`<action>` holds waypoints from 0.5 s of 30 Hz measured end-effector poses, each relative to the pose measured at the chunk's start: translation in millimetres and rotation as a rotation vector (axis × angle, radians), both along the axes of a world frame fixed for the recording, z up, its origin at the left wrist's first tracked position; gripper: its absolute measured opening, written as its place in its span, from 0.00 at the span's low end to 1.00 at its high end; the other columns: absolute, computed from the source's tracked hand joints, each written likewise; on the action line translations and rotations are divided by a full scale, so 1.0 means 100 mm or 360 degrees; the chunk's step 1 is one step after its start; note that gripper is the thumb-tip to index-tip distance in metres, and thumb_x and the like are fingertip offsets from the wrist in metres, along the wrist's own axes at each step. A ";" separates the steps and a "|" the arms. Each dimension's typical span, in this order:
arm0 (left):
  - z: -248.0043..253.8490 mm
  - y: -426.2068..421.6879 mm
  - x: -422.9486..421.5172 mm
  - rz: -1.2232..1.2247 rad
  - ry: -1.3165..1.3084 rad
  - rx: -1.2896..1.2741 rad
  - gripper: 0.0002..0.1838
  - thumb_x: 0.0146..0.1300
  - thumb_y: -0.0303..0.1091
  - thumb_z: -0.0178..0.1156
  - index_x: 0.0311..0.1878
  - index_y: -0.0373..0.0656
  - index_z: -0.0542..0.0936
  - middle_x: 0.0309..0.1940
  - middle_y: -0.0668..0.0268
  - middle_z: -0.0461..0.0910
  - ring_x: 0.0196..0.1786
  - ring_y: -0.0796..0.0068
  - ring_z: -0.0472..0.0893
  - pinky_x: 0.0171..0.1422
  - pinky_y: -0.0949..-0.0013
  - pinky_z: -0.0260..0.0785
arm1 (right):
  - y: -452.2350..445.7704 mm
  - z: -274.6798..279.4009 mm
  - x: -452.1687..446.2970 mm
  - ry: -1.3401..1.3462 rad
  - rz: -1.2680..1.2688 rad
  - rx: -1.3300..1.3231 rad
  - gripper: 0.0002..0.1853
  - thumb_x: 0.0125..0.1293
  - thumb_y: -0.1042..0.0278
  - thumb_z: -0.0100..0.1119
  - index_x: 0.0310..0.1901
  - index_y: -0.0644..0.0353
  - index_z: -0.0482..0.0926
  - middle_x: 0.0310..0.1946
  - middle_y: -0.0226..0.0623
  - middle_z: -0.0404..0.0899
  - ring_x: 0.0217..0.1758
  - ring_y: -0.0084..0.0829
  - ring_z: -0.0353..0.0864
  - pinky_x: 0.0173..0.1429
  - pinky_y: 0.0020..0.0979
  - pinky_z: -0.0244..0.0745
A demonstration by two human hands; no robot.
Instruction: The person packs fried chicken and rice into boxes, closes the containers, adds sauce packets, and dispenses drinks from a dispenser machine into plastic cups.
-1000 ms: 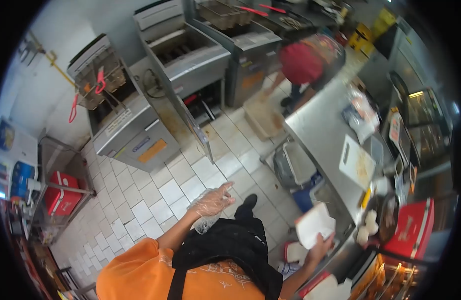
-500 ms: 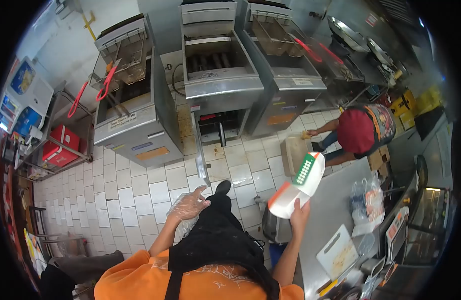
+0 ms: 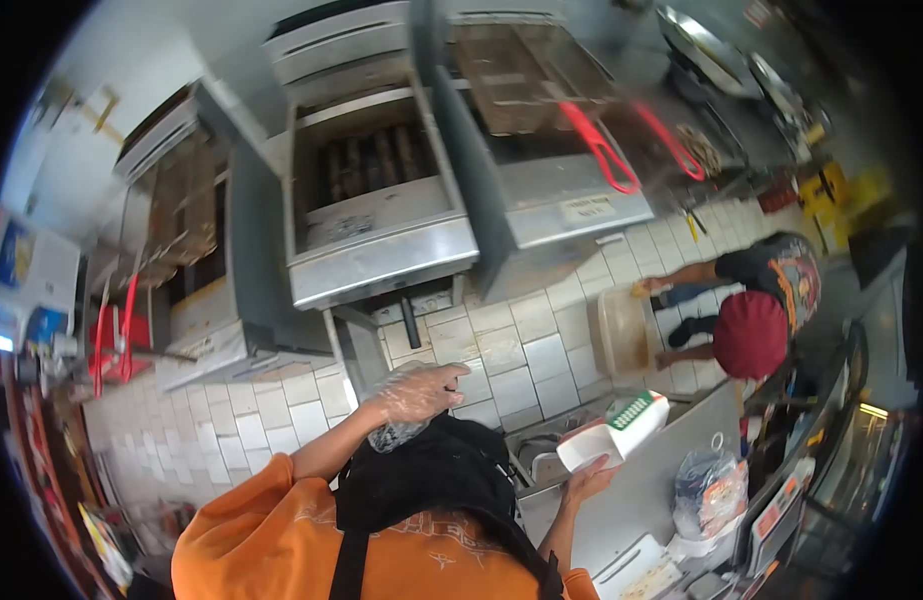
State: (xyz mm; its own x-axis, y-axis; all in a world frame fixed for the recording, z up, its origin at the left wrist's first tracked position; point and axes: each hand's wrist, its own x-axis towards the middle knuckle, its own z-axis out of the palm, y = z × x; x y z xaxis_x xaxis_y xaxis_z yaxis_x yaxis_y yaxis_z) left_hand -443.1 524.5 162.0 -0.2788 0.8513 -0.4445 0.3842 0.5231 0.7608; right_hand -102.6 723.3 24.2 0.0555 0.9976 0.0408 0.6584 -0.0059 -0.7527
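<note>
My right hand (image 3: 589,484) grips a white cardboard takeaway box (image 3: 613,432) with a green panel of white marks, holding it by its near side over the edge of the steel counter. The box's lid stands up and its inside is partly visible. In front of the black apron, my left hand (image 3: 419,392) wears a clear plastic glove and holds nothing that I can see. Its fingers reach out to the right, slightly apart. Beyond it stands the middle fryer (image 3: 381,265), its lower door swung out.
Fryers with red-handled baskets (image 3: 601,150) line the far side. At right a co-worker in a red cap (image 3: 751,335) bends over a plastic tub (image 3: 623,335) on the tiled floor. A filled plastic bag (image 3: 709,492) and a white cutting board (image 3: 636,572) lie on the counter (image 3: 606,530).
My view has moved nearer the fryers. The box has come lower and more level, over the counter edge. My left hand has swung rightward across the apron. The co-worker's other hand now shows by the tub.
</note>
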 end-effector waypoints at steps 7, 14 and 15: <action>-0.17 1.91 0.20 -0.0866 -0.0191 0.0074 0.30 0.68 0.47 0.60 0.69 0.42 0.70 0.55 0.48 0.80 0.59 0.49 0.79 0.65 0.55 0.69 | -0.02 -0.08 -0.12 0.0250 -0.0613 0.0139 0.22 0.74 0.62 0.52 0.59 0.74 0.73 0.51 0.58 0.81 0.52 0.50 0.82 0.59 0.42 0.73; -0.60 3.79 0.52 -0.1213 -0.0270 -0.0121 0.29 0.69 0.46 0.60 0.67 0.40 0.71 0.51 0.52 0.82 0.54 0.56 0.82 0.62 0.59 0.72 | 0.78 0.34 -0.20 0.0564 -0.0685 -0.0138 0.18 0.73 0.62 0.54 0.54 0.70 0.77 0.41 0.50 0.85 0.44 0.42 0.86 0.50 0.38 0.77; -0.84 4.01 0.54 -0.1144 -0.0356 -0.0151 0.27 0.70 0.46 0.59 0.66 0.40 0.71 0.49 0.55 0.83 0.52 0.60 0.82 0.59 0.62 0.74 | 0.97 0.37 -0.21 0.0630 -0.0716 -0.0078 0.19 0.74 0.59 0.54 0.53 0.69 0.77 0.38 0.49 0.85 0.39 0.40 0.86 0.45 0.36 0.77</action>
State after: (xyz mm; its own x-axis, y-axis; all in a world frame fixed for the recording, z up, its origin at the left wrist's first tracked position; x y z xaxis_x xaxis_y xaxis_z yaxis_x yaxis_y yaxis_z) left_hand -388.8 925.2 78.4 0.4356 0.7448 -0.5055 0.4968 0.2694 0.8250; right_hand -124.1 820.4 61.3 0.4741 0.8730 -0.1148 0.2528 -0.2598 -0.9320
